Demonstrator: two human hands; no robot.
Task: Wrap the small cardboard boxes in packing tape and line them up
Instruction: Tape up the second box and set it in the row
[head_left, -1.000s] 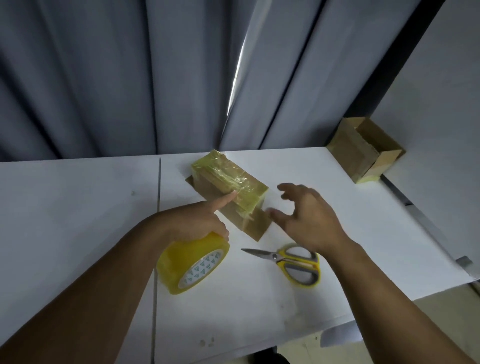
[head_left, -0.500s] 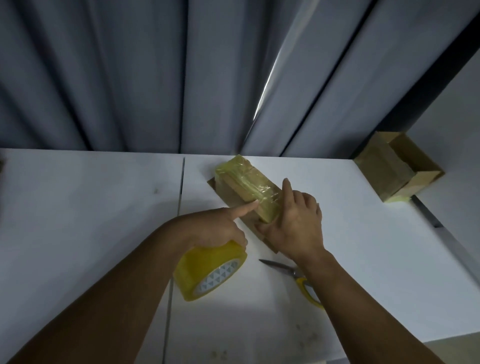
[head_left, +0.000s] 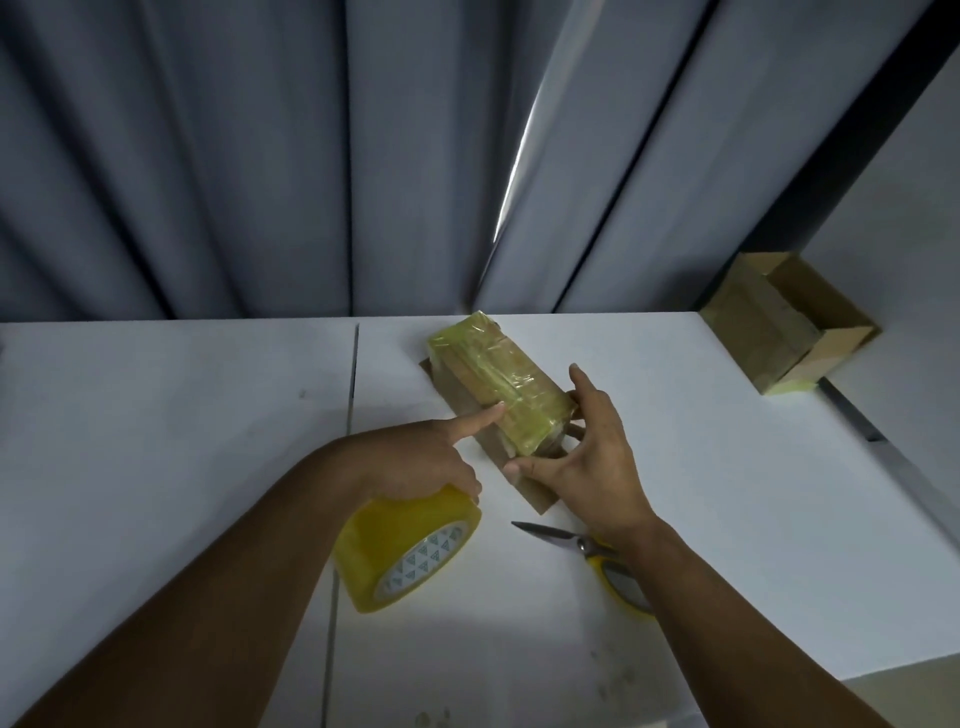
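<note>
Box at mid-table looks mostly taped; your left hand grips the tape roll, forefinger pressing the box, right hand bracing its near end with spread fingers; lining-up not yet done.

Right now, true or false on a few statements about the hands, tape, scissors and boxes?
1. The left hand grips the tape roll, index finger on the taped box. True.
2. The right hand touches the taped box's near end. True.
3. The right hand holds the scissors. False: they lie on the table beside the right wrist.
4. The taped box sits at the table's far right corner. False: an open cardboard box sits there; the taped box is between the hands.
</note>
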